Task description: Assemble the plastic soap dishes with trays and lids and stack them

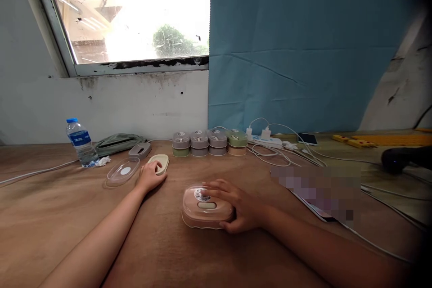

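Observation:
A peach oval box (207, 211) with a clear cover and a round printed sticker stands on the table in front of me. My right hand (232, 204) grips its right side, the fingers stretched over the top and the thumb low at the near edge. Farther back on the left, my left hand (150, 175) has its fingers curled onto a cream oval lid (163, 162) lying on the table; part of that lid is hidden under them. Beside this hand lie a clear oval cover (118, 172) with a white round sticker and a grey oval lid (140, 150).
Several stacked small boxes (199, 144) line the wall. A water bottle (82, 144) and a green pouch (116, 143) stand at back left. A power strip (270, 141) with loose white cables, a phone (307, 139) and a blurred-out flat item (313, 193) lie to the right.

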### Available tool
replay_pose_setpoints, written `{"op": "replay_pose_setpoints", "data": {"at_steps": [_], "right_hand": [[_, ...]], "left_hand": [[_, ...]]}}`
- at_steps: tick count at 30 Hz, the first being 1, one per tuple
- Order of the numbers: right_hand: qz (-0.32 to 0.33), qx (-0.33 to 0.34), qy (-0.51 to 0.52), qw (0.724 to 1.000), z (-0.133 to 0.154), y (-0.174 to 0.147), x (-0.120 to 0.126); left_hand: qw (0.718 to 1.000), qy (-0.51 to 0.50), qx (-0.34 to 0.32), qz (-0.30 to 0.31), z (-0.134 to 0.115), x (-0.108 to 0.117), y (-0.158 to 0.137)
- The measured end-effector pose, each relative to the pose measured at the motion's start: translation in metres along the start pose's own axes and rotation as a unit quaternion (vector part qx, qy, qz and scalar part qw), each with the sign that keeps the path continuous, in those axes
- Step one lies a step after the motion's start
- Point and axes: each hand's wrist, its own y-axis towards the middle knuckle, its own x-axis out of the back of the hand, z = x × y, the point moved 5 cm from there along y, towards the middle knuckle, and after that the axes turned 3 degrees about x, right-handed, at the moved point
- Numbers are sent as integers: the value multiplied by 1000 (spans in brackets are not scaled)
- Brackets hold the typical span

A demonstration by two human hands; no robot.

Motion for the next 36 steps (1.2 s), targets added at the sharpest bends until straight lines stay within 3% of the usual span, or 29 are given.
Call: {"op": "replay_pose_setpoints", "data": {"at_steps": [5, 10, 17, 21, 25, 30, 36], "right_hand": [[20, -48, 51, 997, -4, -2, 1], [39, -66, 94, 993, -8, -3, 1], [-3, -79, 74, 994, -12, -3, -2], [-22, -108, 28, 994, -13, -3, -1], [-17, -59, 17, 998, -16, 0, -6], [-27, 8, -26, 999, -25, 32, -25], [-76, -82, -113, 987, -39, 108, -53]], "left_hand": [[998, 12, -37, 45, -7, 16, -28], [987, 87, 6, 137, -4, 29, -36], [970, 102, -9, 219, -7, 40, -43], [959, 133, 38, 247, -6, 47, -48], [946, 156, 98, 267, -3, 55, -50], [939, 166, 114, 279, 5, 56, -47], [940, 179, 118, 266, 9, 55, -45]]}}
